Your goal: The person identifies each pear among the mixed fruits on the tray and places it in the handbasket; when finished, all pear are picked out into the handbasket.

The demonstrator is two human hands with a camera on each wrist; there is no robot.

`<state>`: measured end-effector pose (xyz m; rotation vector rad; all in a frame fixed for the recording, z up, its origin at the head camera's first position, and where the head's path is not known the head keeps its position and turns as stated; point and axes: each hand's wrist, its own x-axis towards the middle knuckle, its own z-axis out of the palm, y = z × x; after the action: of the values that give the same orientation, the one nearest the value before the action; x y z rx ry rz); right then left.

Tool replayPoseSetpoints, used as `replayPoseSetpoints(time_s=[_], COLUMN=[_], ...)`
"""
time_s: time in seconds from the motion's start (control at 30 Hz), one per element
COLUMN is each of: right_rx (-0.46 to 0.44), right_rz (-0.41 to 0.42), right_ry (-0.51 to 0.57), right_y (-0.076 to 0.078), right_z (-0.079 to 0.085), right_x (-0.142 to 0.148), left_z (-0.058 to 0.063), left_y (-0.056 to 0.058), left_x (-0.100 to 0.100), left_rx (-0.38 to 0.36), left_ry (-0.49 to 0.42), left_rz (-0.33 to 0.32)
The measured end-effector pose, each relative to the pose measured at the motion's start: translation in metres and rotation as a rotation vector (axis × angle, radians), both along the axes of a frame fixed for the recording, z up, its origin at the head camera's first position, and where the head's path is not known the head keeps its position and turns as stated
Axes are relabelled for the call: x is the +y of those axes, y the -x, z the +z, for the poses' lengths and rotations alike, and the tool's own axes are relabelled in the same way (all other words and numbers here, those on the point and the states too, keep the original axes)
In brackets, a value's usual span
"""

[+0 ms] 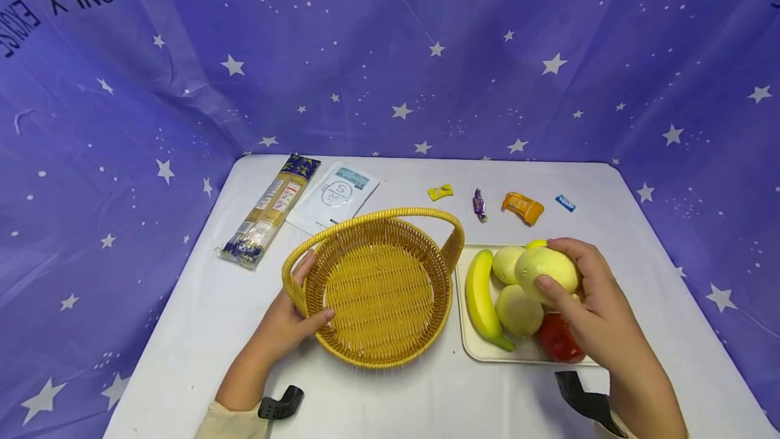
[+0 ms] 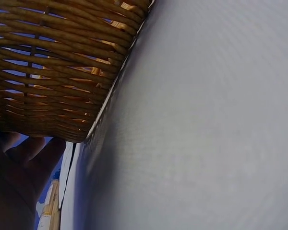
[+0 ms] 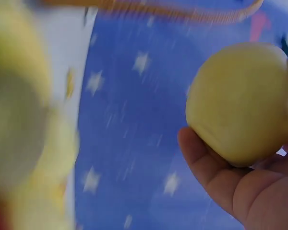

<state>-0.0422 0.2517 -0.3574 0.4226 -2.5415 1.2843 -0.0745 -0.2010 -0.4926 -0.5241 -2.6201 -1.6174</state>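
My left hand [image 1: 289, 317] grips the left side of a yellow wicker basket [image 1: 378, 303], its thumb over the rim and the fingers outside near the handle. The basket has nothing inside. In my right hand [image 1: 600, 303] is a pale yellow round fruit [image 1: 545, 268], held between thumb and fingers above a cream tray [image 1: 466, 344]. On that tray lie a banana [image 1: 481, 297], a red fruit [image 1: 559, 339] and more pale round fruits [image 1: 520, 310]. The right wrist view shows the held fruit [image 3: 240, 100] close up; the left wrist view shows the woven wall [image 2: 53, 72].
Behind the basket, at the left, are a long clear-and-blue packet [image 1: 268, 215] and a white pouch [image 1: 335, 195]. Several wrapped sweets, including an orange one [image 1: 523, 208] and a purple one [image 1: 479, 205], lie toward the back. A starry purple curtain [image 1: 396, 73] encloses the table.
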Motion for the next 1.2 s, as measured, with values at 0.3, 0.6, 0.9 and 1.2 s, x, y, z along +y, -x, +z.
replayPoseSetpoints(time_s=[0.3,0.6,0.9,1.2], right_rx=[-0.013,-0.123,-0.271,-0.25], right_rz=[0.389,0.535,0.517,0.543], right_ry=[-0.056,-0.249,-0.502,-0.607], right_y=[0.013,0.052,0.099,0.115], right_z=[0.023,-0.008,-0.02,-0.031], right_x=[-0.094,-0.169,-0.211,-0.236], left_z=[0.036,0.009,0.008,0.002], left_y=[-0.011,-0.002,0.0,0.0], left_x=[0.01,0.003,0.001,-0.001], left_rx=[-0.004,-0.013,-0.028,-0.008], left_ry=[0.005,0.017,0.035,0.02], left_rz=[0.0,0.01,0.019,0.008])
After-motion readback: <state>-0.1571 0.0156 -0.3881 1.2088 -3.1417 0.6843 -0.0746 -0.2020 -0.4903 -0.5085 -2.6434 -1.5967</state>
